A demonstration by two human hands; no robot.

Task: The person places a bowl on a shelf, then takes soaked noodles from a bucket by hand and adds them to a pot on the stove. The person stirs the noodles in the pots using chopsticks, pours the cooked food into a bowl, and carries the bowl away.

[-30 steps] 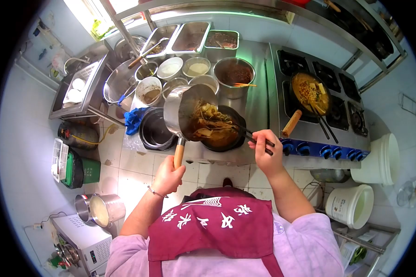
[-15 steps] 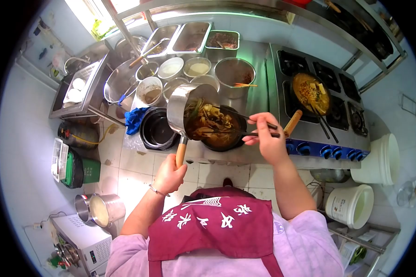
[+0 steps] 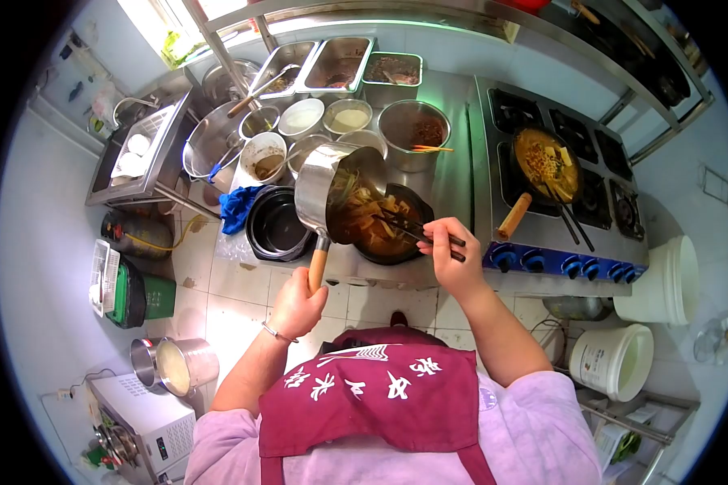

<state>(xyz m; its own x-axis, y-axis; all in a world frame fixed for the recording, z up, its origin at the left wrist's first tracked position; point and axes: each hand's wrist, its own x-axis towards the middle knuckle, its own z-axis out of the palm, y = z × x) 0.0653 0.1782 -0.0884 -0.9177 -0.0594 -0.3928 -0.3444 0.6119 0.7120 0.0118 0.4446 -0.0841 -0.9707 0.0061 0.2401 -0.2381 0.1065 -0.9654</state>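
Note:
My left hand (image 3: pixel 299 305) is closed round the wooden handle of a steel saucepan (image 3: pixel 314 194). The pan is tilted on its side, its mouth facing right over a black bowl (image 3: pixel 388 257) of brown soupy food (image 3: pixel 378 230). Between thumb and fingers my right hand (image 3: pixel 455 257) grips dark chopsticks (image 3: pixel 425 230). Their tips reach into the food at the pan's mouth and the bowl. An empty-looking black bowl (image 3: pixel 279 225) stands just left of the pan, beside a crumpled blue cloth (image 3: pixel 236 210).
On the stove (image 3: pixel 493 105) at right sits a wooden-handled pan (image 3: pixel 546 166) of yellow stew with chopsticks across it. Steel tubs (image 3: pixel 337 61) and bowls (image 3: pixel 301 118) crowd the counter's back. A large steel pot (image 3: pixel 412 133) stands behind the bowl. A sink (image 3: pixel 150 153) lies left.
My right hand and the chopsticks have moved left and slightly down, closer to the food. More food now sits in the black bowl, less at the saucepan's mouth. My left hand barely moved.

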